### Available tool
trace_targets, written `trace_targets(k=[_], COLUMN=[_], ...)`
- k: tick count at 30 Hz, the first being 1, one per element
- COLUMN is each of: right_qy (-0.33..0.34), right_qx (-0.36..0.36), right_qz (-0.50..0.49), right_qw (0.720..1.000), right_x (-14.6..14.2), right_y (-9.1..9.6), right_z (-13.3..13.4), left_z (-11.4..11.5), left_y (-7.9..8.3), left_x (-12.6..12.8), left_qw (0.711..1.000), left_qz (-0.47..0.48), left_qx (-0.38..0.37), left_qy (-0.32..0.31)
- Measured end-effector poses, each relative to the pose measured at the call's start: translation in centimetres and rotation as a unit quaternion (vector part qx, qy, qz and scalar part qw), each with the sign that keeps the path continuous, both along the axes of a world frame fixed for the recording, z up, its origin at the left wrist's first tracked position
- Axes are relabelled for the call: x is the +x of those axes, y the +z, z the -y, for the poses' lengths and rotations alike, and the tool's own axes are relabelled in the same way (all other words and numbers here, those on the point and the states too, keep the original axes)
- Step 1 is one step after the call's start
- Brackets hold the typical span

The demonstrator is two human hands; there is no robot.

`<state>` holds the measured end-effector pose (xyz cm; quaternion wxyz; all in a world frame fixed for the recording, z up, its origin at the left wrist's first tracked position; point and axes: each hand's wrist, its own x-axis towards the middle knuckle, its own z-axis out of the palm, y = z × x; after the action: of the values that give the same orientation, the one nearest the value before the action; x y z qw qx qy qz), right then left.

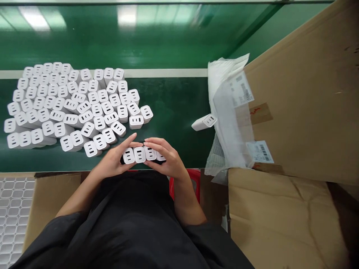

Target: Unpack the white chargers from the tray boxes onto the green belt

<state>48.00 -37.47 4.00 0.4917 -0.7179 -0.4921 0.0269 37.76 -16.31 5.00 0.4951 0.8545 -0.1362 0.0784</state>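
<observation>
A short row of several white USB chargers [139, 154], port ends up, is held between my two hands at the table's front edge. My left hand [113, 158] is closed around the left end of the row, with one finger sticking up. At the right end, my right hand [168, 158] grips the row, its fingers along the back and front and partly covering the last charger. Just beyond my hands, many more white chargers [53, 89] stand closely packed on the green table's left side. A single charger [204, 122] lies tilted to the right.
A large cardboard box [303, 97] stands at the right, with white foam wrap [231, 123] over its edge. Below it is another cardboard piece [280, 216]. A white tray with cells [14, 216] sits at lower left. A red stool [194, 183] shows under the table edge.
</observation>
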Motion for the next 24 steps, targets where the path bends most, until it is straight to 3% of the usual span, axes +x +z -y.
trace_targets(k=[24], right_qy=[-0.004], right_qx=[-0.009], right_qz=[-0.01], right_qw=[1.0], right_x=[-0.09], right_y=[0.04], right_z=[0.02], left_z=[-0.06], left_y=[0.22], left_x=[0.07], left_qw=[1.0], left_qz=[0.001], left_qx=[-0.001], left_qy=[-0.005])
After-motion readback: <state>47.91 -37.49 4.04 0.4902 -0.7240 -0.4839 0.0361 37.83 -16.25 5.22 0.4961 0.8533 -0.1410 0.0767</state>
